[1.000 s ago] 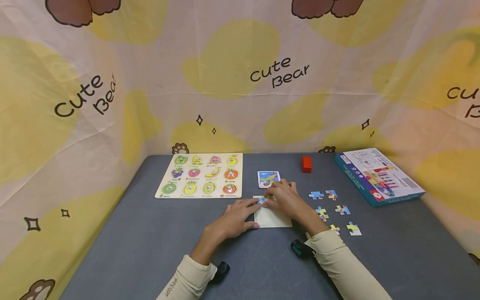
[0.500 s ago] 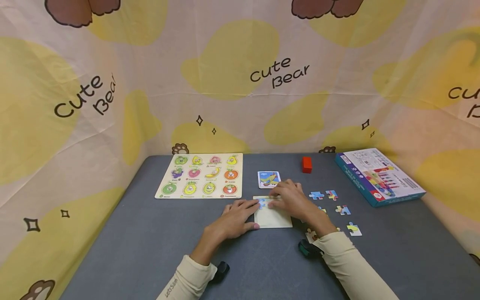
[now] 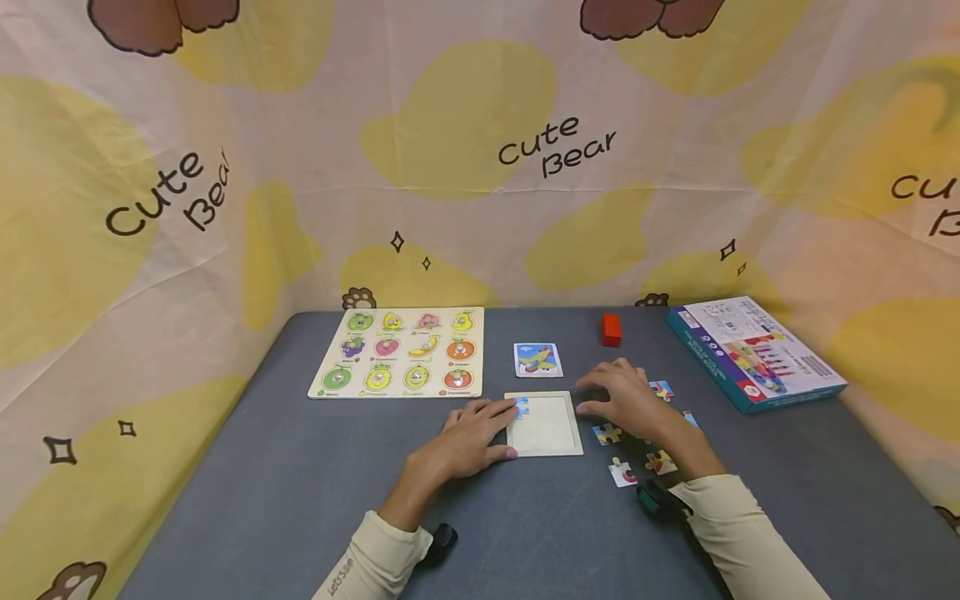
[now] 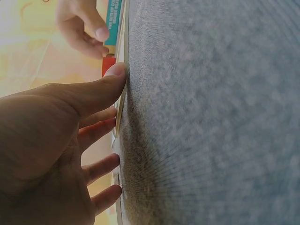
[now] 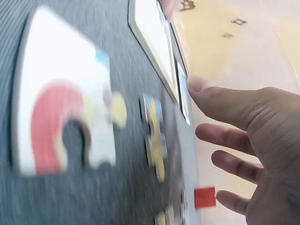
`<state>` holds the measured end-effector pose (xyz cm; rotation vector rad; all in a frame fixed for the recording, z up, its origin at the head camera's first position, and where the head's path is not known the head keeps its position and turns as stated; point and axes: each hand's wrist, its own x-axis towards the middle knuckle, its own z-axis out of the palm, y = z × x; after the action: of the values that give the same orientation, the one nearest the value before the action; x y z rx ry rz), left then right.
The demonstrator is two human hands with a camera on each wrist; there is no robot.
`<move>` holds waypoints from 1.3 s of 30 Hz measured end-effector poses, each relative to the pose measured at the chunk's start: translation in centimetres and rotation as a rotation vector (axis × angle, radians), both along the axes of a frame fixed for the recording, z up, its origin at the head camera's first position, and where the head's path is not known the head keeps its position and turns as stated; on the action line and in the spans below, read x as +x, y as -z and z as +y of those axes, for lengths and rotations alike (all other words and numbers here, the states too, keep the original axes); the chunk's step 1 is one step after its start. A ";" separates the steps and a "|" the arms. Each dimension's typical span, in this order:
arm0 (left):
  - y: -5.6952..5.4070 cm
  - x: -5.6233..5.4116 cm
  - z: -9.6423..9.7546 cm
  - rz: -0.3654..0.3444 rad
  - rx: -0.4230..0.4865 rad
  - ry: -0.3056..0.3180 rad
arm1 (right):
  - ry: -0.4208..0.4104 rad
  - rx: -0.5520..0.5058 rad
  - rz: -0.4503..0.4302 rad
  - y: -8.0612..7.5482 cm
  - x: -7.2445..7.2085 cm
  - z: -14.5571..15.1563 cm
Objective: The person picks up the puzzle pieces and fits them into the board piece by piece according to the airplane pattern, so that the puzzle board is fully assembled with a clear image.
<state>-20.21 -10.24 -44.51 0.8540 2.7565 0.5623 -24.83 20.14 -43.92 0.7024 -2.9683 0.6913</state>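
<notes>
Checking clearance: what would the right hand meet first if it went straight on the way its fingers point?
Most likely the white tray, at its right edge near the far corner. The right hand is at an unclear height, so it might pass over instead.

Pale square tray (image 3: 551,431) flat; blue puzzle piece (image 3: 523,408) in far-left corner.
</notes>
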 end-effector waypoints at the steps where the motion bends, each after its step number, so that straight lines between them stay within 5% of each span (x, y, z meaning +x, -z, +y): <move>1: 0.0 0.0 0.0 -0.002 0.001 -0.001 | 0.004 -0.001 -0.004 0.0 0.0 0.4; 21: 0.0 0.1 0.0 -0.008 -0.005 0.004 | 0.072 -0.020 -0.047 0.4 -0.6 6.8; 39: 0.0 0.0 0.0 -0.013 0.007 0.003 | 0.126 0.052 -0.078 0.7 -1.2 8.2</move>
<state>-20.19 -10.26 -44.54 0.8527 2.7431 0.5747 -26.05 28.30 -44.63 0.4961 -3.0788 0.6497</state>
